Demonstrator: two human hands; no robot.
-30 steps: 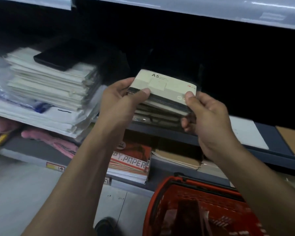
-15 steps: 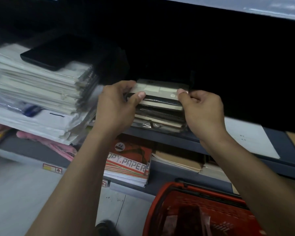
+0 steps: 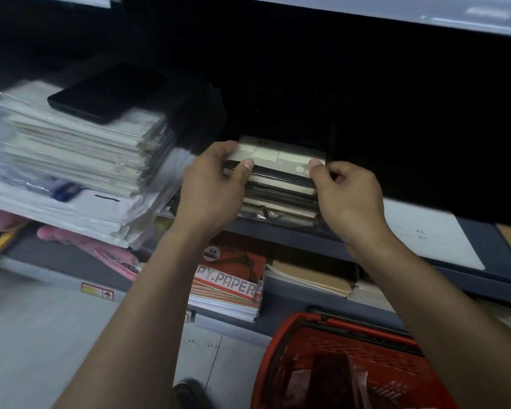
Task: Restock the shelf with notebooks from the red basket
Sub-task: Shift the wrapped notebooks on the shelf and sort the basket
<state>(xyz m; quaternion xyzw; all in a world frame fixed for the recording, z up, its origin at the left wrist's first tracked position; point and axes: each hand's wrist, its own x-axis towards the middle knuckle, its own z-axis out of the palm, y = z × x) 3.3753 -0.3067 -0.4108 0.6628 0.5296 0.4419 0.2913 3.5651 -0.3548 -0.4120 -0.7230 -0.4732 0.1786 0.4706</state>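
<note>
Two hands on one cream-covered notebook (image 3: 278,154), sitting atop the small stack (image 3: 281,199) on the dark shelf (image 3: 484,246). Left hand (image 3: 213,190) grips its left end, thumb on the front edge; right hand (image 3: 348,193) pinches the right corner (fingers curled). Below the stack, the red basket (image 3: 351,343) holds more wrapped items, too blurred to name. Left of the stack, a tall pile of paper pads (image 3: 80,149).

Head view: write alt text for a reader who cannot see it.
Both hands, left hand and right hand, grip a cream-covered notebook atop a short notebook stack on a dark shelf. A red basket sits below.
</note>
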